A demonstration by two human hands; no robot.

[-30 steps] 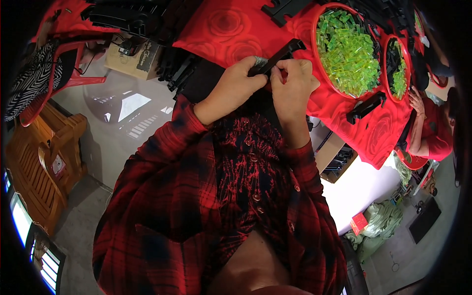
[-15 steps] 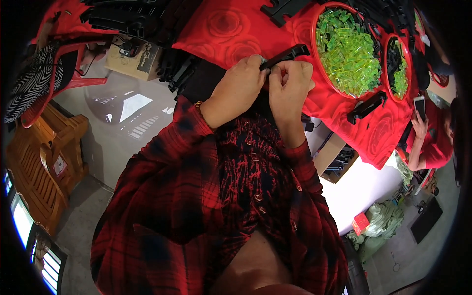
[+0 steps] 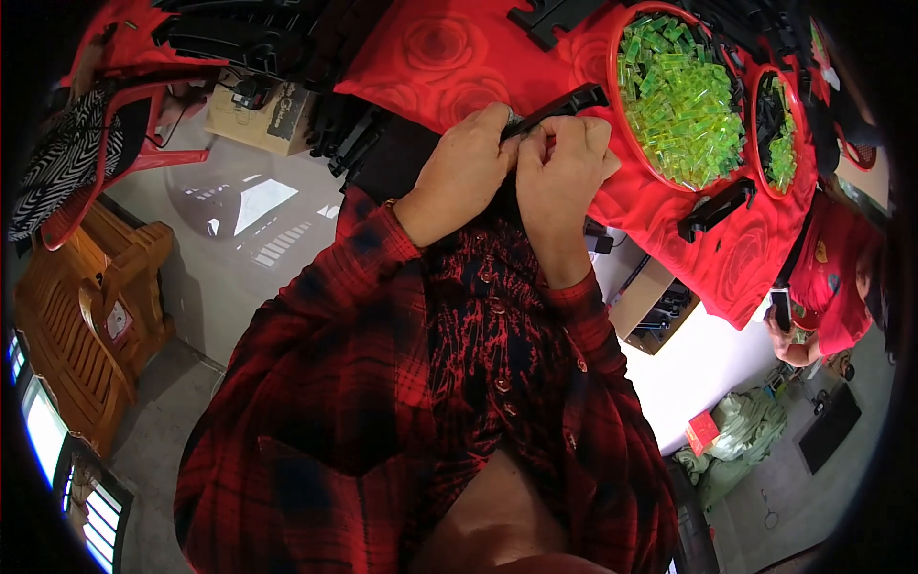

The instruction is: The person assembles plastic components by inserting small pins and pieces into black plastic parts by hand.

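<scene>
Both my hands meet over the near edge of the red rose-patterned tablecloth (image 3: 449, 57). My left hand (image 3: 466, 167) is closed round one end of a long black plastic part (image 3: 572, 101), whose other end sticks out up and to the right. Against the same part, the fingers of my right hand (image 3: 562, 177) are pinched together; whatever small thing may be between them is hidden. Just right of my hands stands a red-rimmed round basin (image 3: 679, 105) full of small translucent yellow-green pieces. Another black part (image 3: 715, 210) lies on the cloth below the basin.
A smaller red basin (image 3: 776, 134) holds green and black pieces. Black parts (image 3: 239, 43) are piled at the upper left, beside a cardboard box (image 3: 260, 115). An open carton (image 3: 660, 311) with black parts sits under the table's right side. At the right, a person (image 3: 837, 268) holds a phone.
My right hand has shifted slightly against the black part, its fingers drawn closer together. At the right, the person has lowered the phone. My left hand has hardly moved.
</scene>
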